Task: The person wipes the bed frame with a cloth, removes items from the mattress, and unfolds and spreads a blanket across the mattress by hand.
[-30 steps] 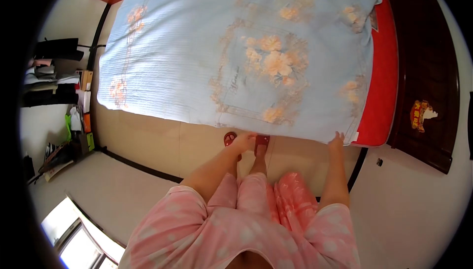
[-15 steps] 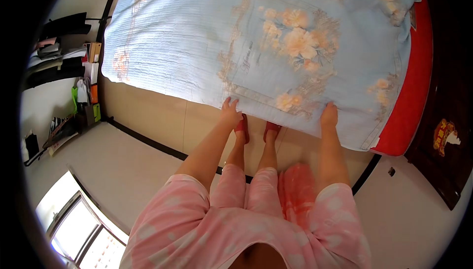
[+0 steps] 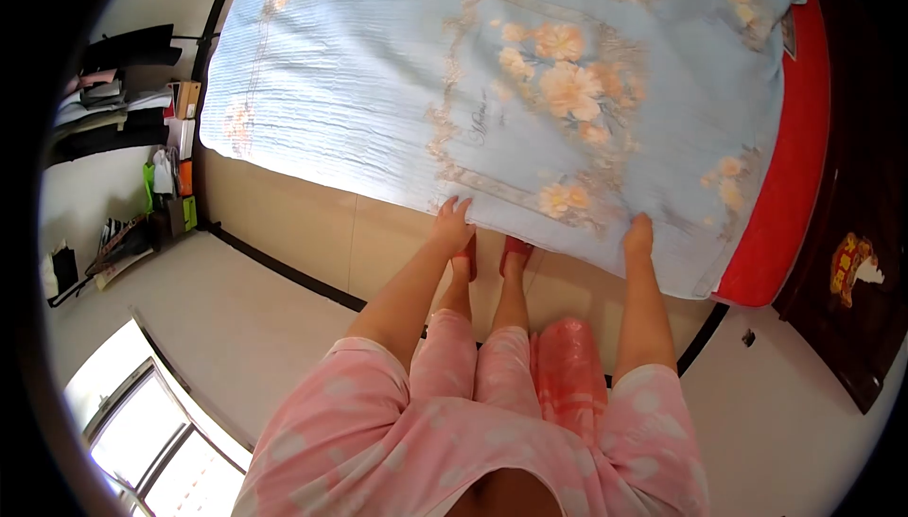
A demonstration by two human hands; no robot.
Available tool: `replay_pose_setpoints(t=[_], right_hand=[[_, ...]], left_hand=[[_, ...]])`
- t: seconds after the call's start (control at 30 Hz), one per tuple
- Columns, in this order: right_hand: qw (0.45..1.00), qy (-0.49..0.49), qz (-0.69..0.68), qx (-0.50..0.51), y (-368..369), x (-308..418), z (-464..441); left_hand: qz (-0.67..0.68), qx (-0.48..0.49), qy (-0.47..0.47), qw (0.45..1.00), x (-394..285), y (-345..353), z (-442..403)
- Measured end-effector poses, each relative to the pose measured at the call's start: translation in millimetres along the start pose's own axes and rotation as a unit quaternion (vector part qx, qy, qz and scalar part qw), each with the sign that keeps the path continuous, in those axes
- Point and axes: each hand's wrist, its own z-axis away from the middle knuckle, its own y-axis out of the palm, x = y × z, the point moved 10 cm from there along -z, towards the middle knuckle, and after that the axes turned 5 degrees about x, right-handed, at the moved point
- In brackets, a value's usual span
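Observation:
A light blue bed sheet [image 3: 359,91] with peach flowers and a ribbed texture lies over the bed, its near edge running between my hands. My left hand [image 3: 454,224] is closed on that edge, fingers on top and thumb hidden. Farther right, my right hand [image 3: 638,234] grips the same edge in a fist near the sheet's right corner. Small wrinkles spread from my right hand's grip.
Red bedding [image 3: 761,243] shows along the right side, beside a dark wooden headboard [image 3: 823,262]. Below are the tiled floor [image 3: 293,195], my red slippers and a reddish plastic-covered item [image 3: 569,366]. Shelves with bags and clothes stand left, near a window [image 3: 142,432].
Both hands and the sheet's edge appear slightly lower in view, partly because the camera has shifted. Both hands keep their hold, and the sheet's folds have changed a little.

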Motion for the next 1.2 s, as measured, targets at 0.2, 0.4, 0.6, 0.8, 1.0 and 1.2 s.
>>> replay_pose_setpoints(t=[0.2,0.4,0.6,0.8,1.0,1.2], right_hand=[[0.989,-0.008,-0.148,0.014,-47,27,60],[0.974,-0.037,-0.204,-0.089,-130,21,160],[0.955,0.037,-0.221,-0.195,-212,-20,258],[0.906,0.15,-0.325,-0.227,-214,-97,298],[0.859,0.198,-0.391,-0.263,-234,-181,283],[0.843,0.214,-0.455,-0.192,-187,-294,198]], left_hand=[[0.081,0.001,0.073,0.994,-21,-4,21],[0.254,0.08,0.119,0.956,-62,-17,65],[0.293,0.093,0.172,0.936,-120,-63,103],[0.285,0.071,0.221,0.93,-188,-95,111],[0.267,0.103,0.233,0.929,-286,-64,81],[0.251,0.123,0.197,0.94,-381,24,34]])
